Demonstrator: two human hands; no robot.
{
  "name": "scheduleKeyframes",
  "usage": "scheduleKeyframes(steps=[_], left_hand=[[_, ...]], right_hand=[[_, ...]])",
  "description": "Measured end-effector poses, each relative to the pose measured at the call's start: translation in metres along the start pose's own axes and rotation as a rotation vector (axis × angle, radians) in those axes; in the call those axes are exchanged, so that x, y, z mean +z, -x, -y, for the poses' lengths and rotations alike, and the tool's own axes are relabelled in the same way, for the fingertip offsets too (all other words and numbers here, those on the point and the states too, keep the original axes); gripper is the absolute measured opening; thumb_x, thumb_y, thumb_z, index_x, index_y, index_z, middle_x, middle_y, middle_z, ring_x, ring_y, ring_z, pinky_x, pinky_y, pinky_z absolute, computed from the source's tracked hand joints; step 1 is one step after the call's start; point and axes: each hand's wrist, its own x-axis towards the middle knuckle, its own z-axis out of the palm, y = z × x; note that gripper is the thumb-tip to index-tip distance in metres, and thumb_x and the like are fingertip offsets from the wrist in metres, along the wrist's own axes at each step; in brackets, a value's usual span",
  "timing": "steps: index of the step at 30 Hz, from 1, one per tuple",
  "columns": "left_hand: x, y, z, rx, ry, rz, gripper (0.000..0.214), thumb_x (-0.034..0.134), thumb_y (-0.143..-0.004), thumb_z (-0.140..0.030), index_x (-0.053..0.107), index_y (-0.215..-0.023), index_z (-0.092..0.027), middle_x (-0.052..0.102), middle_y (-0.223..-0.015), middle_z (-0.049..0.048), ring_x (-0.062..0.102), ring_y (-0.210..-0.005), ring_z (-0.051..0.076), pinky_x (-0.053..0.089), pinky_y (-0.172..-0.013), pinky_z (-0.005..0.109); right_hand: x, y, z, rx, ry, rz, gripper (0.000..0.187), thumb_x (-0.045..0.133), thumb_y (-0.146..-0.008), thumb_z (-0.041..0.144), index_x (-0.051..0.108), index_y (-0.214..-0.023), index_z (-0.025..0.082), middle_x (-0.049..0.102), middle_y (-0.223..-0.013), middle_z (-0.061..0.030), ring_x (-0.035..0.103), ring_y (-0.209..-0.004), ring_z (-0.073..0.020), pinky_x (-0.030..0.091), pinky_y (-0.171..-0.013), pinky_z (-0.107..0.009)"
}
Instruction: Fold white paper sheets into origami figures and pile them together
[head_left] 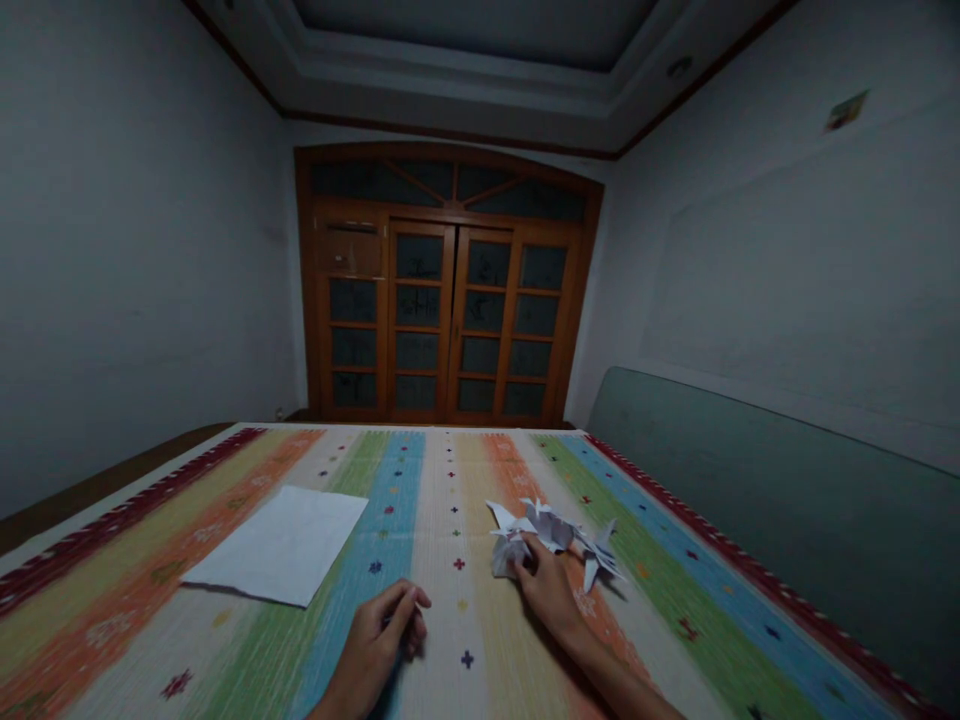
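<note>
My right hand (546, 592) has its fingers closed on a folded white paper piece (509, 553) at the left end of a small group of origami. The others, folded paper cranes (598, 555) by their pointed shapes, lie just beyond and to the right of that hand, close together. My left hand (384, 633) rests on the striped cloth with its fingers curled in, and nothing shows in it. Left of it and farther off lies a flat stack of white paper sheets (281, 545), apart from both hands.
A striped, patterned tablecloth (453, 610) covers the table. Along the right side stands a pale green panel (750, 500) against the wall. At the far end is a wooden double door (454, 320) with glass panes.
</note>
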Motion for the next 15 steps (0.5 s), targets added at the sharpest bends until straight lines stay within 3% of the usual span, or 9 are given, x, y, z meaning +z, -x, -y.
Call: scheduleKeyframes(steps=[8,15], left_hand=[[0.004,0.003,-0.001,-0.010,-0.061,0.068,0.066,0.052,-0.084,-0.082,0.066,-0.083,-0.017,0.064,-0.055,0.0002,0.059,-0.049,0.017,0.045,-0.051,0.026],[0.004,0.003,-0.001,0.015,-0.099,0.078,0.064,0.049,-0.088,-0.078,0.067,-0.082,-0.017,0.063,-0.054,0.0003,0.057,-0.047,0.016,0.043,-0.050,0.025]], right_hand=[[-0.018,-0.015,-0.015,-0.022,0.156,-0.090,0.040,0.052,-0.072,0.021,0.072,-0.106,0.017,0.079,-0.099,-0.0140,0.073,-0.095,-0.0348,0.053,-0.088,-0.046],[-0.027,-0.022,-0.030,-0.020,0.236,-0.136,0.041,0.050,-0.074,0.020,0.072,-0.108,0.020,0.079,-0.090,-0.0090,0.074,-0.086,-0.0315,0.055,-0.079,-0.040]])
